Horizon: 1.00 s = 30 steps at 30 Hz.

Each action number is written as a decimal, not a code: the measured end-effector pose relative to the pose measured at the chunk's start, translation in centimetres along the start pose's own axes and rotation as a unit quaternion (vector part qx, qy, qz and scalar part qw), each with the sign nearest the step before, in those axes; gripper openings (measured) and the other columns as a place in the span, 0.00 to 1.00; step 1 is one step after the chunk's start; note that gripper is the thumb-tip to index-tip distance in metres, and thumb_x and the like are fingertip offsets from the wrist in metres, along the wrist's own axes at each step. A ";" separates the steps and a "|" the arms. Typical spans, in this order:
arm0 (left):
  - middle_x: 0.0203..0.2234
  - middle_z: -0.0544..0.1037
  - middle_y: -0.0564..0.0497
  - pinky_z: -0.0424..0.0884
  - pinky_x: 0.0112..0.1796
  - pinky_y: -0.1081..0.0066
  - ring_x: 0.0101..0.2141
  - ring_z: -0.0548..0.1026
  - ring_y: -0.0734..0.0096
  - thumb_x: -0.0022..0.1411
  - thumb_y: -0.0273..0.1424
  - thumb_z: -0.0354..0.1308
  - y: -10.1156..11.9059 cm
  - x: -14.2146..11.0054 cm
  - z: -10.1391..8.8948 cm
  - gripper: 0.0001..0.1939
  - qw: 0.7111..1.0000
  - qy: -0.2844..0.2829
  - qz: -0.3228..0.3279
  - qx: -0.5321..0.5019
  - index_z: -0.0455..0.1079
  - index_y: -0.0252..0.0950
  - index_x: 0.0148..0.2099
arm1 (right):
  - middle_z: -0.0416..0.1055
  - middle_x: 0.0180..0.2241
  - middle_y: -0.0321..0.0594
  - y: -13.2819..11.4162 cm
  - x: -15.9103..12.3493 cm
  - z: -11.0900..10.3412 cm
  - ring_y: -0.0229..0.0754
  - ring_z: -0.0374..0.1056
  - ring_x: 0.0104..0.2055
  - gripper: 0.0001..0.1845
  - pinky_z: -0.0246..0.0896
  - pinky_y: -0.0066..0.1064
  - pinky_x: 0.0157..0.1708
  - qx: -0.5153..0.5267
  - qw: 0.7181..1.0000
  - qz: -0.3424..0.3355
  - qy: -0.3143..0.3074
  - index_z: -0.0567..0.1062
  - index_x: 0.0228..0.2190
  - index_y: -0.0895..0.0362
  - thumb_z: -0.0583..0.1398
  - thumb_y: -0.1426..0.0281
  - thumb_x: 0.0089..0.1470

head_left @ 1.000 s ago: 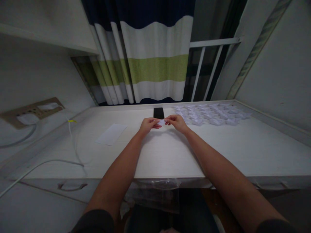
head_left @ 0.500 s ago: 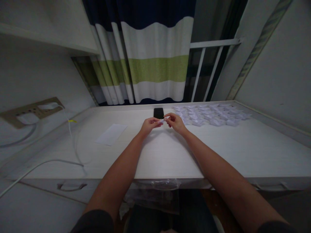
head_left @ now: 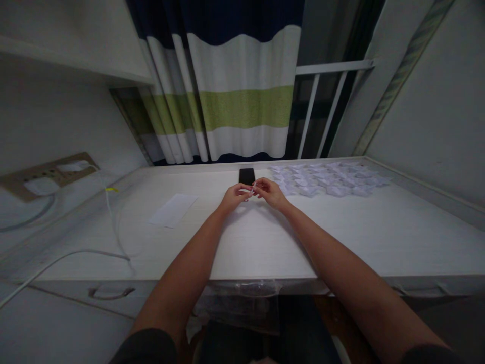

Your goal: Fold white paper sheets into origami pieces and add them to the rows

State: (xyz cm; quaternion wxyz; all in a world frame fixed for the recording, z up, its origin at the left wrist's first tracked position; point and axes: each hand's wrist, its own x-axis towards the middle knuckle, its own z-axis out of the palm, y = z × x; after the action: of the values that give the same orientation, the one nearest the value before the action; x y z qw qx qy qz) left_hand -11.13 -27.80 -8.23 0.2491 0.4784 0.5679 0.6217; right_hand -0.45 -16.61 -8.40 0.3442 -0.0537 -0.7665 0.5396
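My left hand (head_left: 234, 197) and my right hand (head_left: 271, 193) meet above the middle of the white desk. Between their fingertips is a small piece of folded white paper (head_left: 253, 188), pinched from both sides. Fingers cover much of it, so its exact shape is hard to see. A black phone (head_left: 247, 176) lies flat just behind my hands. Several folded white paper pieces (head_left: 326, 178) are laid out in rows to the right of my right hand. A flat white sheet of paper (head_left: 174, 210) rests left of my left hand.
A pale cable (head_left: 94, 252) runs over the desk's left side from plugs in a wall socket strip (head_left: 49, 177). Striped curtains (head_left: 242, 106) hang behind the desk. Clear plastic (head_left: 257, 288) hangs at the front edge, above my lap.
The small paper has turned between my fingers, from lying nearly level to standing more upright. My right hand has moved slightly left, closer to my left hand.
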 end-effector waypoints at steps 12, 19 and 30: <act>0.26 0.72 0.53 0.66 0.30 0.72 0.25 0.71 0.76 0.39 0.30 0.64 -0.4 0.1 -0.1 0.15 1.000 -0.013 -0.008 0.002 0.64 0.32 0.30 | 0.68 0.30 0.39 0.8 0.2 -0.2 0.33 0.64 0.25 0.17 0.62 0.27 0.25 -0.059 0.998 -0.008 -0.001 0.72 0.33 0.59 0.62 0.66 0.38; 0.31 0.72 0.50 0.70 0.32 0.68 0.28 0.73 0.73 0.40 0.30 0.63 -0.3 -0.1 -0.1 0.16 1.000 0.005 -0.016 -0.016 0.63 0.32 0.32 | 0.70 0.31 0.41 0.9 0.2 -0.3 0.34 0.65 0.25 0.18 0.63 0.28 0.25 -0.088 0.996 -0.021 -0.005 0.71 0.37 0.59 0.60 0.66 0.42; 0.35 0.70 0.48 0.71 0.31 0.68 0.32 0.72 0.69 0.42 0.27 0.60 -0.2 0.1 -0.3 0.18 0.999 0.022 -0.002 -0.034 0.65 0.34 0.39 | 0.70 0.32 0.41 0.2 -0.1 -0.1 0.35 0.66 0.29 0.10 0.64 0.27 0.28 -0.149 0.986 -0.074 0.008 0.72 0.34 0.58 0.56 0.70 0.46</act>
State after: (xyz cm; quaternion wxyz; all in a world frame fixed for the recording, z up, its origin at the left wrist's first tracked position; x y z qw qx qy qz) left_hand -11.50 -27.78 -8.36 0.2536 0.4549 0.5526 0.6507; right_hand -0.37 -16.44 -8.60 0.3779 -0.0518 -0.8372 0.3920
